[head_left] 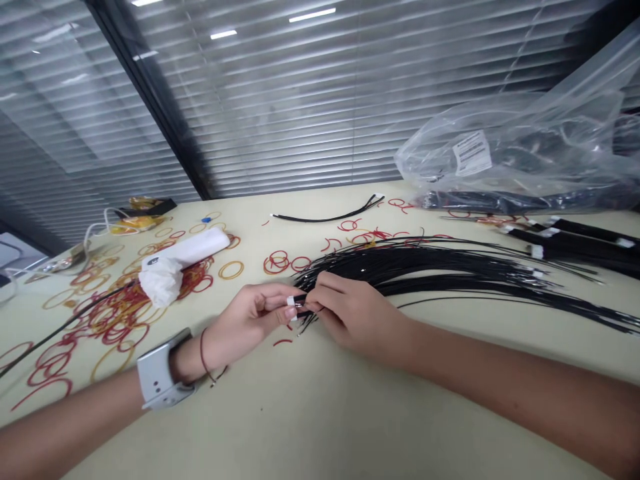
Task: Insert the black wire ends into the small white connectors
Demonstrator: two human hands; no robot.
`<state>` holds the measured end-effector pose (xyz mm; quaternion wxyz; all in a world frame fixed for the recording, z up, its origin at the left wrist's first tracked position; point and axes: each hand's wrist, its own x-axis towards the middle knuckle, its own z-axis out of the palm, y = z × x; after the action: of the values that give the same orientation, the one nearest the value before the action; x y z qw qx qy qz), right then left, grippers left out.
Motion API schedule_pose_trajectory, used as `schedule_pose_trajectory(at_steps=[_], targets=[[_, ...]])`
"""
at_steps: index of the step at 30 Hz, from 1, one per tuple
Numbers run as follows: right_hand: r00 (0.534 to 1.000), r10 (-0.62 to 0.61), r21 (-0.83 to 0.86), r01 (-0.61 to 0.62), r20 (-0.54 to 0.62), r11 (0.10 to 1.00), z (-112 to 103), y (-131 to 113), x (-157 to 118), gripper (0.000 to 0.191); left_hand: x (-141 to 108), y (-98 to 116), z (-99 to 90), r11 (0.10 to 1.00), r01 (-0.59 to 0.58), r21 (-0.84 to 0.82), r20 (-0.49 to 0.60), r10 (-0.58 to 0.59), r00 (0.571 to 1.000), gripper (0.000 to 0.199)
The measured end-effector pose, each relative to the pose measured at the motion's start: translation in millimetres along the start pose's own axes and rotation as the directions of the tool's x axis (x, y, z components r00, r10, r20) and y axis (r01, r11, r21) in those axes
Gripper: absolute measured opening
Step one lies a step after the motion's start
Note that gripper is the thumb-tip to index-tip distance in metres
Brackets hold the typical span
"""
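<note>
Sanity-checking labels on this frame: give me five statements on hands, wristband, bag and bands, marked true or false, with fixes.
1. The left hand holds a white connector. True.
2. The hands are far apart. False: the right hand is close beside the left.
3. The gray wristband is on the right wrist. False: the gray wristband is on the left.
4. Red rubber bands lie on the table. True.
5. The clear plastic bag is at far left. False: the clear plastic bag is at far right.
</note>
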<state>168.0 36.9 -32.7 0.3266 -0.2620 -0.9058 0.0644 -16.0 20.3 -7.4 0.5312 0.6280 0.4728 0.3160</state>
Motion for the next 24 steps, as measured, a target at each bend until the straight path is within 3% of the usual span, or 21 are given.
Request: schedule_pose_trajectory(at_steps=[5,14,24], targets=[[0.999,-0.032,0.006,0.032,-0.028,0.999,2.1,-0.4,0.0,0.016,-2.5,-1.5,0.1,1.000,-0.017,0.020,0.014,0.016,1.000,0.019],[0.991,0.131,0.190,-0.127,-0.008,0.974,-0.7,-3.2,1.5,0.008,0.1,2.4,0.9,0.999,-0.009,-0.042,0.029,0.010,1.000,0.022],[0.995,0.103,0.148,-0.102,0.002,0.984,-0.4,-3.7,1.5,0.009,-0.4,-1.9,-1.1,1.000,-0.016,-0.001,0.036,0.016,0.999,0.021]])
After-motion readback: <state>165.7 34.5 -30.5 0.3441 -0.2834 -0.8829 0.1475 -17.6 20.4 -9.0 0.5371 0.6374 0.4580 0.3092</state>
